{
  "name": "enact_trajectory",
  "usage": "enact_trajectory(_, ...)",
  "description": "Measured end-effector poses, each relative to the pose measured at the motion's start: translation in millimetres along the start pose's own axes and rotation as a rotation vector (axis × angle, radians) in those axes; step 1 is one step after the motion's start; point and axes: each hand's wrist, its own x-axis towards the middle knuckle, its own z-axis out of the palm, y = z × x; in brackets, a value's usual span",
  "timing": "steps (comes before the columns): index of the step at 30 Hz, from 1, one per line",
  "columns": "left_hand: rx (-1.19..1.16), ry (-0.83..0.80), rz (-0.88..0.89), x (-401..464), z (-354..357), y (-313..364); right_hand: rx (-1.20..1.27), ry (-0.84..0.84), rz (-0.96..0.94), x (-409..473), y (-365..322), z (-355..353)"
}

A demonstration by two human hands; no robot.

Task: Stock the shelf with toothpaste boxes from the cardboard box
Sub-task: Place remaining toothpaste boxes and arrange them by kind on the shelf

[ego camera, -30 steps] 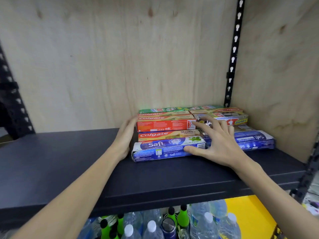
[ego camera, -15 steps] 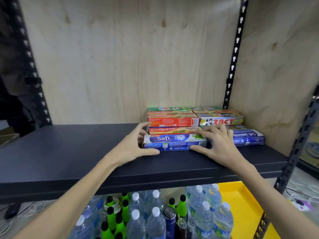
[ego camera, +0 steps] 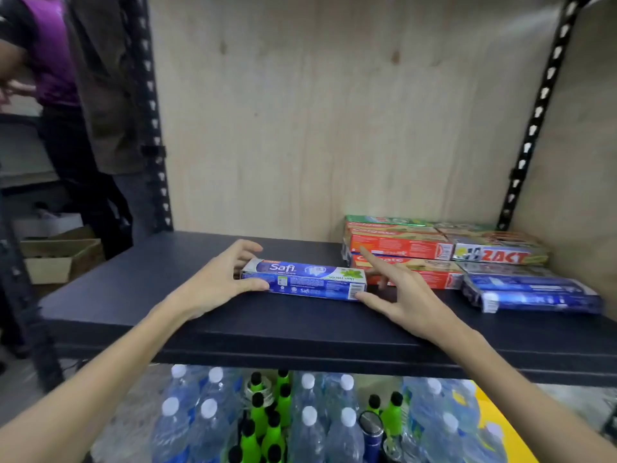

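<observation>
Plywood panelling (ego camera: 300, 111) is filling the back and right side of the bay I am looking into, framed by black slotted uprights (ego camera: 534, 121). Below it the dark shelf (ego camera: 167, 295) is running across the whole view, and I am seeing the stocked pile of toothpaste boxes (ego camera: 444, 252) sitting at its back right corner: red Colgate cartons stacked in layers, a Zact box beside them and a blue box lying in front on the right. Under the shelf, clear water bottles (ego camera: 310, 426) with white caps are standing packed around green bottles (ego camera: 267, 426) with black caps. Off to the left, past the upright, an open cardboard box (ego camera: 56, 259) is sitting low down, and a person in a purple top (ego camera: 53, 48) is standing further back.

Nearer the middle of the shelf, apart from the pile, the blue Safi toothpaste box (ego camera: 303, 279) is lying flat and lengthwise. My left hand (ego camera: 213, 282) is gripping its left end, thumb on the front face and fingers curling over the back. My right hand (ego camera: 400, 295) is staying spread and relaxed, thumb tip touching the box's right front corner, index finger pointing up toward the Colgate cartons.
</observation>
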Motion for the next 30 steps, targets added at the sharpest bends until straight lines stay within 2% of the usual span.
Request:
enact_trajectory(4,0.041,0.096,-0.054,-11.6,-53.2,-38.2,-0.01,-0.021,-0.053,47.4,-28.7,44.7)
enact_trajectory(10,0.071,0.182,-0.116,-5.1,-104.6,-84.1,-0.027,0.036,-0.1,112.3,-76.2,106.5)
enact_trajectory(16,0.103,0.311,-0.187,27.7,-125.7,-119.5,0.02,-0.024,-0.117,172.1,-73.3,152.2)
enact_trajectory(22,0.161,0.539,-0.233,63.5,-138.2,-140.4,0.091,-0.053,-0.135,216.6,-75.6,178.2)
enact_trajectory(30,0.246,0.602,-0.244,88.6,-150.5,-153.3,0.1,-0.05,-0.123,250.9,-64.7,198.2)
